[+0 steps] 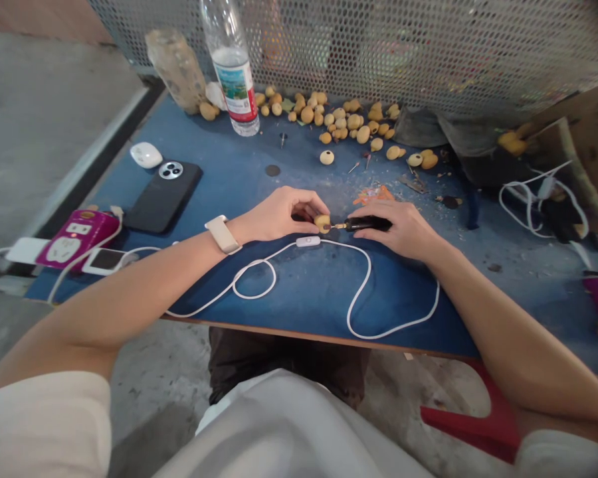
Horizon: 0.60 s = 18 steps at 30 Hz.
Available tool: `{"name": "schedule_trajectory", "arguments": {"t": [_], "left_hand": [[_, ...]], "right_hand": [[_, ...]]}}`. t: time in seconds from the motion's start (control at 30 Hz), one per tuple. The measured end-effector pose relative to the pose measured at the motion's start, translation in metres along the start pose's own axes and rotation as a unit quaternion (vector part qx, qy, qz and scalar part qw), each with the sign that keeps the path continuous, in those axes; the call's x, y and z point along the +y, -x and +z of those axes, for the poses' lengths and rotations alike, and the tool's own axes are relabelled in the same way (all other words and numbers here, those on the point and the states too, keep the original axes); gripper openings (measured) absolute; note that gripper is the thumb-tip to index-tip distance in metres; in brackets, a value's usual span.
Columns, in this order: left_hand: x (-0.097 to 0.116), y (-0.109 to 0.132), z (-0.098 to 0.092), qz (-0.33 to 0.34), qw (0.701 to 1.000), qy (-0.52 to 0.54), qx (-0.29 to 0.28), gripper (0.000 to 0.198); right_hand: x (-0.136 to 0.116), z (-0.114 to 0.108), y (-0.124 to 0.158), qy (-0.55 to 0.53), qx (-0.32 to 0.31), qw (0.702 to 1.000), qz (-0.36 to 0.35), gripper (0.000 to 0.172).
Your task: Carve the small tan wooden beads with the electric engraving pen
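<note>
My left hand [285, 214] is closed on a small tan gourd [321, 222], pinched between thumb and fingers. A dark spot shows on the gourd's right side. My right hand [396, 224] is wrapped round a black handheld rotary tool [366, 224], whose thin metal tip points left and meets the gourd at that spot, as far as I can see. Just below the gourd, a white inline switch [307, 241] lies on a white cord [363, 292] that loops across the blue table [303, 292].
Many small gourds [349, 121] lie along the perforated metal screen [403, 53]. A water bottle [234, 86] and a cloudy jar [177, 70] stand at the back left. A phone [163, 199], white case [146, 155] and magenta power strip [77, 238] lie left. Orange shavings [373, 194] sit beyond my right hand.
</note>
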State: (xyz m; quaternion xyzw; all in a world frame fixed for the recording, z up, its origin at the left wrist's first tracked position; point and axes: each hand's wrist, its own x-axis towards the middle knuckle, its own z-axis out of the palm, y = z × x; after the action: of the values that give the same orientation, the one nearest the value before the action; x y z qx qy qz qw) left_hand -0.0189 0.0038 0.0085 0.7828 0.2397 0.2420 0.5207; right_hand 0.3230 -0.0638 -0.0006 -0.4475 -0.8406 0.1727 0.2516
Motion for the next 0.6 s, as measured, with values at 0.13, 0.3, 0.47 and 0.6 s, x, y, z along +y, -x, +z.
{"name": "schedule_trajectory", "arguments": {"t": [0.13, 0.3, 0.47, 0.6], "left_hand": [[0.001, 0.0, 0.0, 0.015, 0.997, -0.075, 0.013, 0.028], [-0.002, 0.003, 0.002, 0.056, 0.987, -0.148, 0.031, 0.029], [-0.003, 0.003, 0.008, 0.038, 0.981, -0.178, 0.061, 0.053], [-0.001, 0.003, 0.012, 0.026, 0.98, -0.182, 0.081, 0.034]], "right_hand": [[0.0, -0.001, 0.001, 0.004, 0.004, 1.0, 0.006, 0.026], [0.001, -0.006, 0.001, 0.002, 0.007, 1.0, 0.008, 0.025], [0.002, -0.009, 0.0, 0.002, -0.001, 1.0, 0.025, 0.025], [-0.004, -0.007, 0.0, 0.005, 0.012, 0.999, 0.03, 0.023]]}}
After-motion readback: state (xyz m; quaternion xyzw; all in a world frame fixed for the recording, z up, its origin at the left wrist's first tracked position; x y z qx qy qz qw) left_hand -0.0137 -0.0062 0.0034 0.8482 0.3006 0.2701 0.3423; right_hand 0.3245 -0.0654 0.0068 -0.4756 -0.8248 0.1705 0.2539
